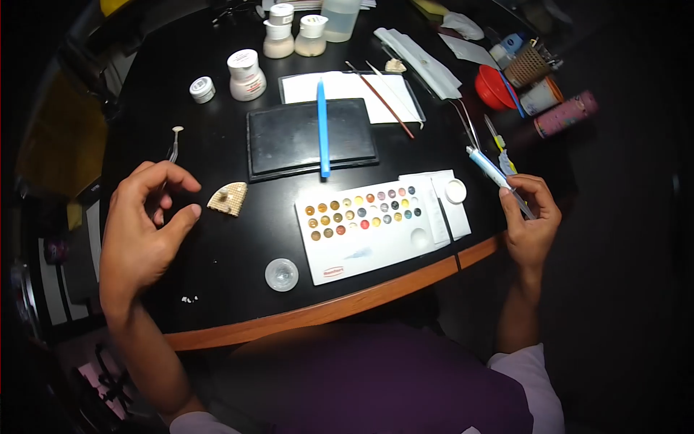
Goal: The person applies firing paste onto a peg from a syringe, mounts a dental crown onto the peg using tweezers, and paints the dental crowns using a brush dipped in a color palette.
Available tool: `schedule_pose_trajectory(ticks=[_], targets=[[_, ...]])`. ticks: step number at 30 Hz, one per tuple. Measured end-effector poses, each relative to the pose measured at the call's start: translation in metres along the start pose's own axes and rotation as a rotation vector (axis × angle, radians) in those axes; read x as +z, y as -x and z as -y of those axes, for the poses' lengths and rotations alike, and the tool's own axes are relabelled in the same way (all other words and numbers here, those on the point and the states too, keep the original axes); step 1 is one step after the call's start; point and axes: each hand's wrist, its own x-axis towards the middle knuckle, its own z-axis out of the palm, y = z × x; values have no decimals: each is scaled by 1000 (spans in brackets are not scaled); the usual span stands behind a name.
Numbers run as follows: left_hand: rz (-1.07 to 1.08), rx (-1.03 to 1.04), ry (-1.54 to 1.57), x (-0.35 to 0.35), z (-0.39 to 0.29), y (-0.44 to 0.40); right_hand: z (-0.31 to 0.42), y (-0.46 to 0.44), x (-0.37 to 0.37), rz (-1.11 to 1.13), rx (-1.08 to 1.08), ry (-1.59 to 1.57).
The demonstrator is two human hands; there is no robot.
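My left hand (144,224) hovers at the left with thumb and forefinger apart and nothing between them; its other fingers are curled. Just right of the fingertips lies a beige honeycomb firing tray (235,200) with a small piece on it. Beyond the knuckles a thin metal tool (173,148) carries a small pale piece at its tip; its lower end is hidden behind the hand. My right hand (533,217) grips a slim white-and-blue syringe (488,166) at its clear end, right of the white stain palette (383,249), whose wells hold many colours.
A blue stick (323,130) lies across a black slab (282,141). Behind are white jars (247,76) and a brush (383,101). A clear round cup (282,275) sits near the wooden table edge (289,318). Tweezers (466,123), a red bowl (493,87) and a pink can (567,114) stand right.
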Motion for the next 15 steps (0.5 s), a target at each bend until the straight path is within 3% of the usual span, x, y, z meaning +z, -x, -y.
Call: schedule_pose_trajectory(ticks=[4,12,15], targets=[[65,-48,116,-6,-2,3,-11,18,0,-86,-93,264],[209,-36,252,-20,-17,7,3,7,10,22,-167,384],[253,19,333,-17,-13,7,45,-10,20,105,-166,111]])
